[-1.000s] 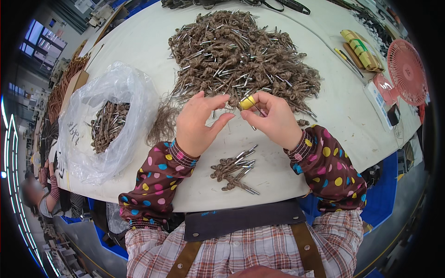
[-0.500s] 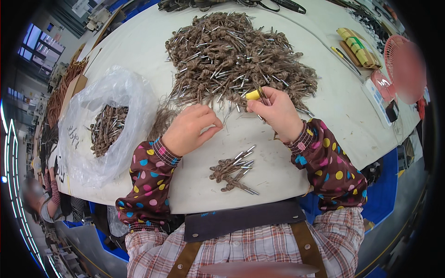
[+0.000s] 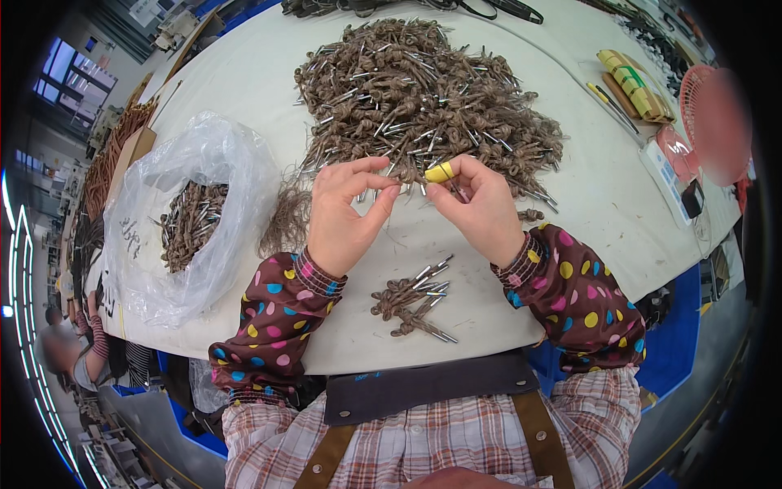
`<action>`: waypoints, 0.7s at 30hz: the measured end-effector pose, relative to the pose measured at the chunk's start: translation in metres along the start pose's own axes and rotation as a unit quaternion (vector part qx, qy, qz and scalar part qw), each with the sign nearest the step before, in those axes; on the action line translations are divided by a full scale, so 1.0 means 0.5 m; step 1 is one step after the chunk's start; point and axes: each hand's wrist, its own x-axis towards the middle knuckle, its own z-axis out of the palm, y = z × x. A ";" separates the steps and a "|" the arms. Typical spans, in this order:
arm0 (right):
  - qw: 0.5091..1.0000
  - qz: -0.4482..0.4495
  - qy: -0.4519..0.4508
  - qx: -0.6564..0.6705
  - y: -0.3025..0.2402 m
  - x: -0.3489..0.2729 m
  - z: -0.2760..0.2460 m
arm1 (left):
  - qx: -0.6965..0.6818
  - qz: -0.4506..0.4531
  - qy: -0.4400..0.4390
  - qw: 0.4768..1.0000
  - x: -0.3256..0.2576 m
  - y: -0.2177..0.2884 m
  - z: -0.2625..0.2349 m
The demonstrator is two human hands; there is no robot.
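Observation:
My left hand [image 3: 346,208] is at the near edge of a big heap of brown knotted cords with metal tips [image 3: 407,98]. Its thumb and fingertips close around a brown knotted cord [image 3: 405,174], partly lost against the heap. Facing it, my right hand [image 3: 481,208] curls around small metal thread snips [image 3: 460,194], mostly hidden in the palm. A yellow wrap [image 3: 438,172] sits on its index finger, close to the cord. Below the hands lies a small group of knotted cords [image 3: 411,297], metal tips to the right. One more cord [image 3: 531,215] rests beside the right wrist.
A clear plastic bag [image 3: 236,163] at the left holds more knotted cords. Loose brown thread [image 3: 285,216] lies beside it. On the right are a yellow-wrapped bundle [image 3: 635,85], pens [image 3: 611,106], a white device [image 3: 664,183] and a red basket [image 3: 696,90]. Another person sits far left.
My left hand has moved right and up to the heap's edge, its fingers stretching out. My right hand has shifted slightly left, so the fingertips now nearly meet. The cord beside the right wrist has come into view.

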 end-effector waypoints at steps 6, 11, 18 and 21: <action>0.982 0.145 -0.086 0.082 -0.020 0.002 -0.014 | 0.156 0.120 0.103 0.975 -0.005 -0.001 0.003; 0.950 0.240 -0.149 0.130 -0.020 0.001 -0.017 | 0.043 0.196 0.091 0.975 -0.001 -0.018 0.015; 0.957 0.172 -0.199 0.125 0.009 -0.007 0.002 | -0.107 0.164 0.045 0.980 -0.009 -0.033 0.025; 0.986 0.048 -0.156 0.044 0.012 -0.010 -0.004 | -0.102 0.165 0.050 0.980 -0.010 -0.029 0.024</action>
